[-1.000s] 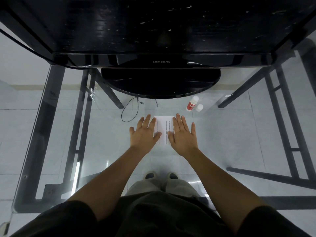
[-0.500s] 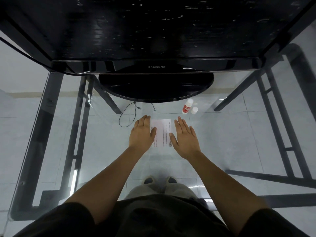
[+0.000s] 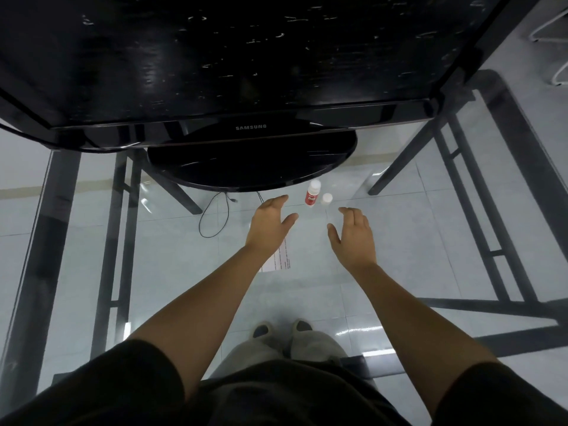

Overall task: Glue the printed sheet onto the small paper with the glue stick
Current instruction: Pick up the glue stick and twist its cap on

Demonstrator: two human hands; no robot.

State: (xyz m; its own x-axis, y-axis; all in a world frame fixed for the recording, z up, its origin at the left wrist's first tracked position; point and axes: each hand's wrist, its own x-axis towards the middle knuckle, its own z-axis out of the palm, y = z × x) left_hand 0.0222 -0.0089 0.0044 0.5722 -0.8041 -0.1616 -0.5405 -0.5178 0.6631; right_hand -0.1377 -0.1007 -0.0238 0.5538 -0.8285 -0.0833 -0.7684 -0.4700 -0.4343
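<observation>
Both hands are lifting off the printed sheet point(image 3: 281, 256); left hand point(image 3: 270, 224) and right hand point(image 3: 353, 238) are open, holding nothing. The right should be reaching calmly for the glue stick point(image 3: 313, 194) and its cap point(image 3: 326, 198).

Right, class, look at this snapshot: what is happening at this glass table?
A person stands at a glass table, both hands empty. The left hand and right hand hover open near the glue stick and its loose cap. The printed sheet lies flat, partly hidden under the left wrist. Nothing is being held.
</observation>
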